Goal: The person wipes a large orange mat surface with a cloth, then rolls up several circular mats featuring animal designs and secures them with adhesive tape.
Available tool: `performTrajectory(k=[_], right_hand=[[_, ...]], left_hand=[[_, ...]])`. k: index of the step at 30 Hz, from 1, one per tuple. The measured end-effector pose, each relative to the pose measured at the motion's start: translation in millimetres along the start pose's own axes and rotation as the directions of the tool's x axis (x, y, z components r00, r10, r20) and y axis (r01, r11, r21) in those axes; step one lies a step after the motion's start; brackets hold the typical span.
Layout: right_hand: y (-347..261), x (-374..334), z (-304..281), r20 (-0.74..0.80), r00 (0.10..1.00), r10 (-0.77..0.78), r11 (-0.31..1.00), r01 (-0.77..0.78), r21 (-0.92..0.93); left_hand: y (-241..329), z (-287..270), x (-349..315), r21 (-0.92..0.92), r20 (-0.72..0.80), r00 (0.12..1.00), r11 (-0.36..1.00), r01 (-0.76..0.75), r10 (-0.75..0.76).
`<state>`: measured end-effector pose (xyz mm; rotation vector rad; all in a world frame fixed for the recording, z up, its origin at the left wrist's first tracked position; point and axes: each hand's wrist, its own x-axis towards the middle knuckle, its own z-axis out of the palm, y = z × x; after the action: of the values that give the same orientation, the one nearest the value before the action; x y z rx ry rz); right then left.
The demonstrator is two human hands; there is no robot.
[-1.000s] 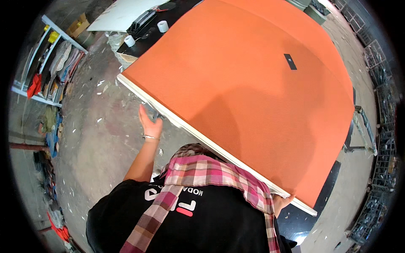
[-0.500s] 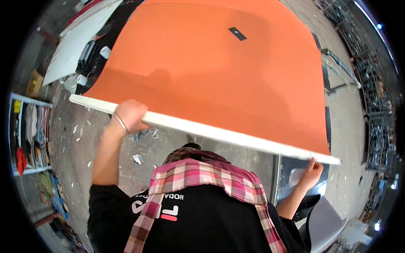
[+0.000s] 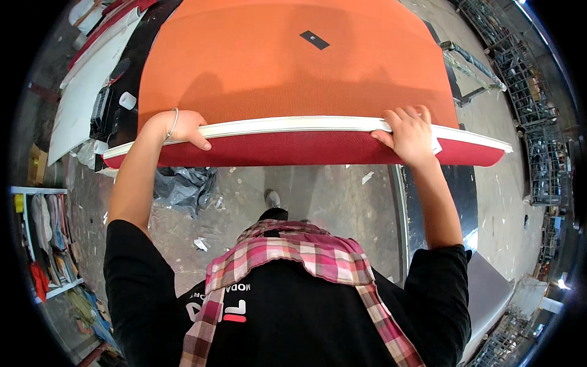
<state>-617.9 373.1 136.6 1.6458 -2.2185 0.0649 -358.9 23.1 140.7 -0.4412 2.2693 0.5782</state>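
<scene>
Head view: a large orange fabric-covered panel [image 3: 293, 67] is held out level in front of the person, above the littered concrete floor [image 3: 318, 189]. Its near edge shows a white trim strip and a red underside. The left hand [image 3: 183, 127] grips that near edge toward its left end, fingers curled over the trim, a thin bracelet at the wrist. The right hand [image 3: 408, 136] clenches the same edge toward its right end. A small black tag [image 3: 314, 40] lies on the panel's top. A white board [image 3: 79, 92] rests at far left.
</scene>
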Motion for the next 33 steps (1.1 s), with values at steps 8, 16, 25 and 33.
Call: performTrajectory(k=[8, 16, 25, 33], right_hand=[[16.9, -9.2, 49.8, 0.584, 0.811, 0.009, 0.939, -0.207, 0.273], [7.9, -3.6, 68.5, 0.792, 0.610, 0.029, 0.809, -0.480, 0.339], [-49.9, -54.6, 42.5, 0.165, 0.985, -0.048, 0.978, 0.013, 0.210], [-46.3, -48.2, 50.7, 0.083, 0.989, 0.124, 0.970, -0.138, 0.201]], left_hand=[[23.3, 52.0, 7.5, 0.471, -0.580, 0.696, 0.871, -0.139, 0.424], [49.4, 108.9, 30.6, 0.470, -0.736, 0.552, 0.883, -0.001, 0.392], [40.6, 94.9, 40.7, 0.365, -0.566, 0.746, 0.918, -0.157, 0.352], [50.6, 24.0, 50.9, 0.296, -0.115, 0.949, 0.922, -0.250, 0.295]])
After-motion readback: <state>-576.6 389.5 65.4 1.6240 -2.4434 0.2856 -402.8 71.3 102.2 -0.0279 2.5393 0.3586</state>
